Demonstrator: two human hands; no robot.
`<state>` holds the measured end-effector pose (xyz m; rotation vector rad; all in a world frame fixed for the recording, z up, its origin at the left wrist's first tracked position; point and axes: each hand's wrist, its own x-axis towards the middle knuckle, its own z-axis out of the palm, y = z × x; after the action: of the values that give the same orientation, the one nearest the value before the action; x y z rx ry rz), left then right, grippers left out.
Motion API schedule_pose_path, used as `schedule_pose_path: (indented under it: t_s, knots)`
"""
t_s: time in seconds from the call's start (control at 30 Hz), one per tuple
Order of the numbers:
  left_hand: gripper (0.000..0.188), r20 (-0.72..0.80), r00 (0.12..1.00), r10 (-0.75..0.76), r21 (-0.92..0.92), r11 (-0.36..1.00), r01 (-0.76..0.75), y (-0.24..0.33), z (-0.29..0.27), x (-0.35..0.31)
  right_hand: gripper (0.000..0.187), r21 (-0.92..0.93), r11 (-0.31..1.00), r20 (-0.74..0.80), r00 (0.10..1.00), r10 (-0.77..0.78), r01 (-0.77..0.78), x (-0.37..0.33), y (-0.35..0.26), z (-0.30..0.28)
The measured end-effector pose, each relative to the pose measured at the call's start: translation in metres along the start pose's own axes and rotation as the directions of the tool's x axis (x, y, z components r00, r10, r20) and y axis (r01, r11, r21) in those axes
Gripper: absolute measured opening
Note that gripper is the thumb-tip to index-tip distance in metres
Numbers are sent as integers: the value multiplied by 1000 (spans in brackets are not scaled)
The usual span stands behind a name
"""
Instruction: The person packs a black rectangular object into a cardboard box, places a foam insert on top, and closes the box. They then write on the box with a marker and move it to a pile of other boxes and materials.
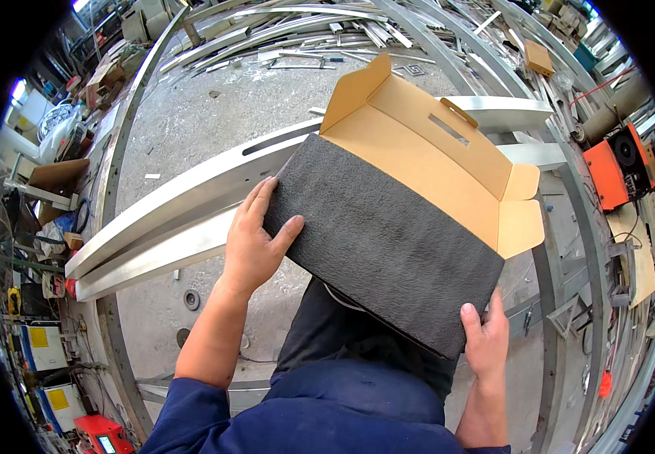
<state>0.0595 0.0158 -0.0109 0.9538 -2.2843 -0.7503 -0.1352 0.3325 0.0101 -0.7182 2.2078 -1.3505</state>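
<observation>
A: The left hand (255, 238), what is it doing?

B: Grasping the box (418, 163) by its left edge, fingers along the side, thumb on the dark sheet (388, 242).

A: And the right hand (486, 333)?

B: Grasping as well, at the lower right edge, thumb against the sheet, the other fingers partly hidden behind the box.

A: Where is the box?

B: Held askew above the lap, over the dark trousers (304, 333). I can't tell whether it touches them.

A: Is it open?

B: Yes. The tan lid (460, 155) is folded back away from the person, with a slot (448, 129) cut in it and flaps spread at both ends. The sheet covers the open side; what lies under it I can't tell.

A: What's just beyond?

B: Pale metal beams (161, 219), running behind the box and lying across a rail (121, 140) on the left.

A: Further out?

B: Concrete floor (199, 129), with a ring (191, 300) lying left of the legs. Metal strips (297, 26) are heaped at the far end, an orange machine (603, 178) stands at the right, and a red device (93, 431) sits at the lower left.
</observation>
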Motion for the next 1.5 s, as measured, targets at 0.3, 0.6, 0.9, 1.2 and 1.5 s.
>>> schedule_pose_path:
  t_s: [0.3,0.6,0.9,1.2,1.5]
  knots:
    - [69,-7,1000,22,41,999,-21,1,1,1,71,62,998,-88,996,-24,29,-1,-4,0]
    - [71,-117,985,128,-538,825,-171,-16,-3,8,66,524,841,-305,952,33,138,19,-17,-49]
    - [61,-74,994,-79,-897,442,-31,-4,-13,-5,104,481,843,-110,971,-214,241,8,-9,-13]
    - [49,59,984,-169,-997,-54,50,-100,-47,-52,37,277,871,342,806,-484,406,11,-6,-12]
    - [39,66,979,-192,-996,-77,52,-122,-36,-57,64,913,382,-6,930,368,-145,145,81,-77]
